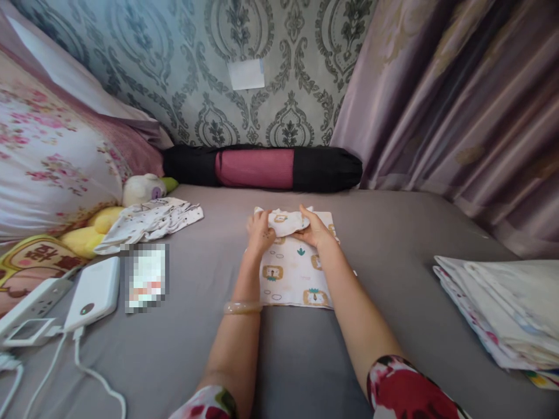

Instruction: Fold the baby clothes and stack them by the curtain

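Observation:
A white cloth piece [288, 279] printed with tan animal faces and green plants lies flat on the grey bed sheet, in front of me. It looks like a small garment, but its full shape is hidden by folds and hands. Its far part is lifted and folded over. My left hand [261, 230] has its fingers closed on the left end of that raised fold. On the right end, my right hand [315, 228] grips the fold, thumb on top and fingers underneath. A pale bangle [242, 307] circles my left forearm.
Left are a power bank [94, 291], a power strip [37, 299], white cables, a spotted cloth [151, 224] and plush toys [144, 189]. Folded fabrics [506, 308] are stacked at right. A black and pink bolster-shaped bag [255, 169] lies along the wall, beside curtains [458, 105].

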`<state>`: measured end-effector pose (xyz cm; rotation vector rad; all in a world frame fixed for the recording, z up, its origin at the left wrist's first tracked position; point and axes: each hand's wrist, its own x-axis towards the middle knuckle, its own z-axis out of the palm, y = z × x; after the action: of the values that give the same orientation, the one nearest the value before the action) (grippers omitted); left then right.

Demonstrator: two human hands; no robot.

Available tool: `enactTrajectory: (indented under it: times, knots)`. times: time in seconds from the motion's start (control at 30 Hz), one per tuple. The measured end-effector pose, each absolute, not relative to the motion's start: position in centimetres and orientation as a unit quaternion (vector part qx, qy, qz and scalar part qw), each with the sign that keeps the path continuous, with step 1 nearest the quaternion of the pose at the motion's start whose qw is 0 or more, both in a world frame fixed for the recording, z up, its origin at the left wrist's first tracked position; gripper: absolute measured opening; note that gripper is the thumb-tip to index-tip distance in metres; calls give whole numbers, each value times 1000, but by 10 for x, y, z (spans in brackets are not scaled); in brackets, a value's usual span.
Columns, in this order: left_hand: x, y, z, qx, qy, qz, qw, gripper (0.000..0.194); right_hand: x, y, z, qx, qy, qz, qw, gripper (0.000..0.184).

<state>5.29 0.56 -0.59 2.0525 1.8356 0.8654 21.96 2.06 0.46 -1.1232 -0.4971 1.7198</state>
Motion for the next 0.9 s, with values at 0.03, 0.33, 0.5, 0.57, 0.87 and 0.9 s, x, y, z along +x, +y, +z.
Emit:
enactTrajectory:
  times: [0.03,0.33,0.5,0.57,0.87,0.9]
  knots:
    - [46,4,-3,687,662,276,115,64,221,22,3,-472,-207,701,493,22]
    - [25,4,-26,640,712,253,139,46,238,29,-14,-600,-287,527,529,15]
    - [26,6,-31,617,727,272,128,40,251,26,-6,-648,-319,478,499,8]
    - [27,6,-31,615,731,266,130,39,256,25,-4,-667,-329,457,487,7]
    - [29,2,-26,609,747,233,130,29,279,31,-22,-745,-402,367,387,10]
    - [29,2,-26,607,750,229,129,30,282,32,-23,-752,-417,348,374,11]
